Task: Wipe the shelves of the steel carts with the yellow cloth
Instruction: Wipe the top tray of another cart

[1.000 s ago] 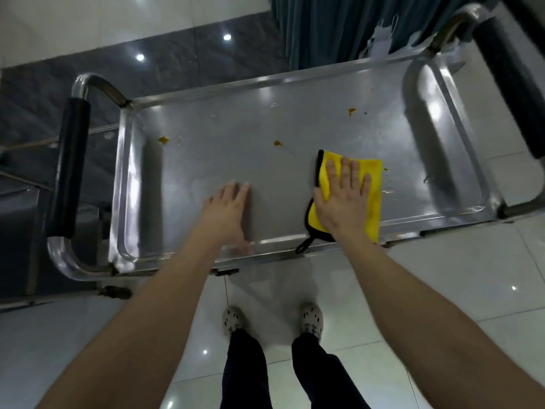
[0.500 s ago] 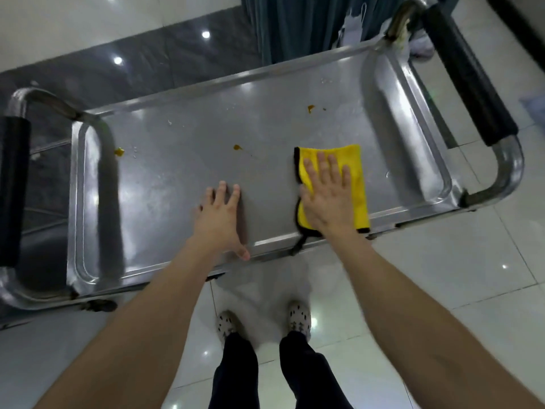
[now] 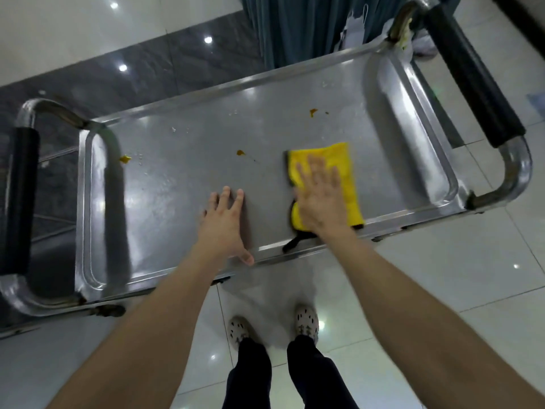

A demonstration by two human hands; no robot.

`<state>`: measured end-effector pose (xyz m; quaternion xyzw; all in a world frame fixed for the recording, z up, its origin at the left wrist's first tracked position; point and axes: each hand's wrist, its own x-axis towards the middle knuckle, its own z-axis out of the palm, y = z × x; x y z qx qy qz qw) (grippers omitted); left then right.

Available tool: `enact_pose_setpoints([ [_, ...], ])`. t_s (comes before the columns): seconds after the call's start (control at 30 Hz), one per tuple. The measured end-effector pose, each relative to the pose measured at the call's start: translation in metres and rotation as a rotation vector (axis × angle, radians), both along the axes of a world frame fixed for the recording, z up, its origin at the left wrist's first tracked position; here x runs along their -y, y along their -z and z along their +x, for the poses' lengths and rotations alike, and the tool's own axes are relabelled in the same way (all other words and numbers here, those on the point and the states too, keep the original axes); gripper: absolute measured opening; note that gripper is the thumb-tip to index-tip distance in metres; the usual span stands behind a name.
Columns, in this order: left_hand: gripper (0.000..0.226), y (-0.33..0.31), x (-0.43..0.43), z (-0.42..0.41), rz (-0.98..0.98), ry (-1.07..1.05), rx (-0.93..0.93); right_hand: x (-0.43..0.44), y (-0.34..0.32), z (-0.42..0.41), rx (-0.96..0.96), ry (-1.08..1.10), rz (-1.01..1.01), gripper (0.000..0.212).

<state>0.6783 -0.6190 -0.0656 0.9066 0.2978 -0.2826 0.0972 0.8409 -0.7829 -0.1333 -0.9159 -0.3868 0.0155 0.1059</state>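
Your right hand (image 3: 320, 199) lies flat on the yellow cloth (image 3: 345, 166), fingers straight and slightly fanned, though blur softens their outline. The cloth sits on the top shelf of the steel cart (image 3: 182, 202), right of the shelf's middle and close to the near rim, at 3 o'clock from your left hand (image 3: 224, 228). A black hanging loop (image 3: 295, 242) trails from the cloth's near corner toward 7 o'clock, over the rim. Your left hand rests palm down on bare steel, fingers a little apart, thumb stuck out sideways by the near edge. Orange stains dot the shelf: one (image 3: 240, 152) at 12 o'clock from your left hand, one (image 3: 125, 158) near the left end, one (image 3: 313, 112) at 12 o'clock from the cloth. Black-gripped handles stand at the left end (image 3: 19, 199) and the right end (image 3: 472, 75). A teal curtain (image 3: 295, 28) hangs beyond the far rim, and your light-coloured shoes (image 3: 306, 320) stand on glossy tile below.
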Motion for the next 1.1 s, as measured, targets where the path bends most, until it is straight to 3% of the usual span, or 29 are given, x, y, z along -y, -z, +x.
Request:
enact_pose_setpoints([
  [0.07,0.178,-0.001,-0.001,-0.001,0.007,0.000,0.014,-0.029,0.002,-0.047,-0.021,-0.265,-0.015,0.062],
  [0.17,0.175,-0.002,-0.003,-0.007,0.009,0.015,0.028,-0.020,0.007,-0.035,0.016,-0.397,0.027,0.062],
  [0.23,0.175,-0.003,-0.005,-0.009,-0.014,0.018,0.041,0.012,0.008,0.004,0.051,-0.260,0.020,0.062],
  [0.33,0.173,-0.004,-0.005,-0.011,-0.020,0.006,0.054,0.058,0.003,0.052,0.038,0.161,0.034,0.061],
  [0.43,0.173,-0.003,-0.003,-0.009,-0.020,0.001,0.056,0.023,0.000,0.020,0.006,0.362,0.058,0.060],
  [0.47,0.173,-0.004,-0.003,-0.009,-0.016,-0.001,0.055,0.004,-0.001,-0.005,-0.006,0.309,0.049,0.060],
  [0.57,0.174,-0.005,-0.008,-0.010,0.001,0.013,0.060,-0.030,0.001,-0.067,-0.017,-0.135,0.010,0.060],
  [0.63,0.173,-0.004,-0.012,-0.016,-0.004,0.022,0.074,-0.015,0.002,-0.055,0.001,-0.300,0.016,0.059],
  [0.7,0.172,-0.005,-0.015,-0.019,-0.025,0.031,0.077,0.017,0.000,-0.017,0.025,-0.208,0.029,0.059],
  [0.83,0.171,-0.012,-0.012,-0.014,-0.053,0.004,0.040,0.098,-0.008,0.045,-0.013,0.285,-0.018,0.061],
  [1.0,0.169,-0.025,0.015,0.005,-0.067,-0.052,0.067,0.093,-0.007,0.042,-0.019,0.320,-0.085,0.061],
  [1.1,0.164,-0.027,0.056,0.044,-0.034,0.048,0.179,0.097,-0.006,0.040,-0.010,0.309,-0.090,0.062],
])
